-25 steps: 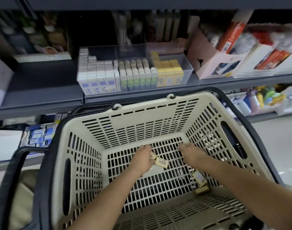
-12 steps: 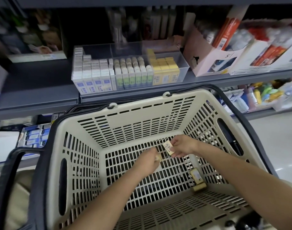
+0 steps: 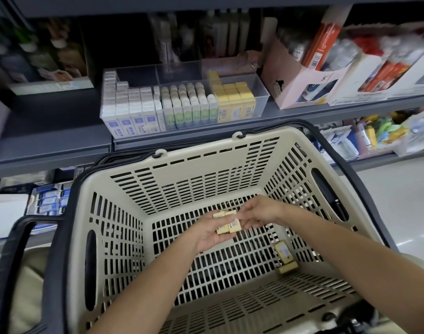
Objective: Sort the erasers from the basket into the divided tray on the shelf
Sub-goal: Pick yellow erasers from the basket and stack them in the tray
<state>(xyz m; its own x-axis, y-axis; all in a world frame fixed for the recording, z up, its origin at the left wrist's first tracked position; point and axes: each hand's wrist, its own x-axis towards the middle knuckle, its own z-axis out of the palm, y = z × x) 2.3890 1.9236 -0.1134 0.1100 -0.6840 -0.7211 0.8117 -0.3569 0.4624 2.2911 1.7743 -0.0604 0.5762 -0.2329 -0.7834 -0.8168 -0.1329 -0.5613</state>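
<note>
Handful of yellow erasers [image 3: 226, 224] held low inside the beige basket [image 3: 201, 169]

The left hand [image 3: 209, 235] cups the little bunch palm-up, fingers curled round it. The right hand [image 3: 258, 213] meets it from the other side, fingers pinching the end of the nearest one. Two loose erasers [image 3: 283, 253] lie on the basket floor by the right wall, touching each other. On the shelf [image 3: 61, 141] just behind the basket sits the clear divided tray [image 3: 261, 92]: white-and-blue packs on the left, green in the middle, yellow on the right.
</note>
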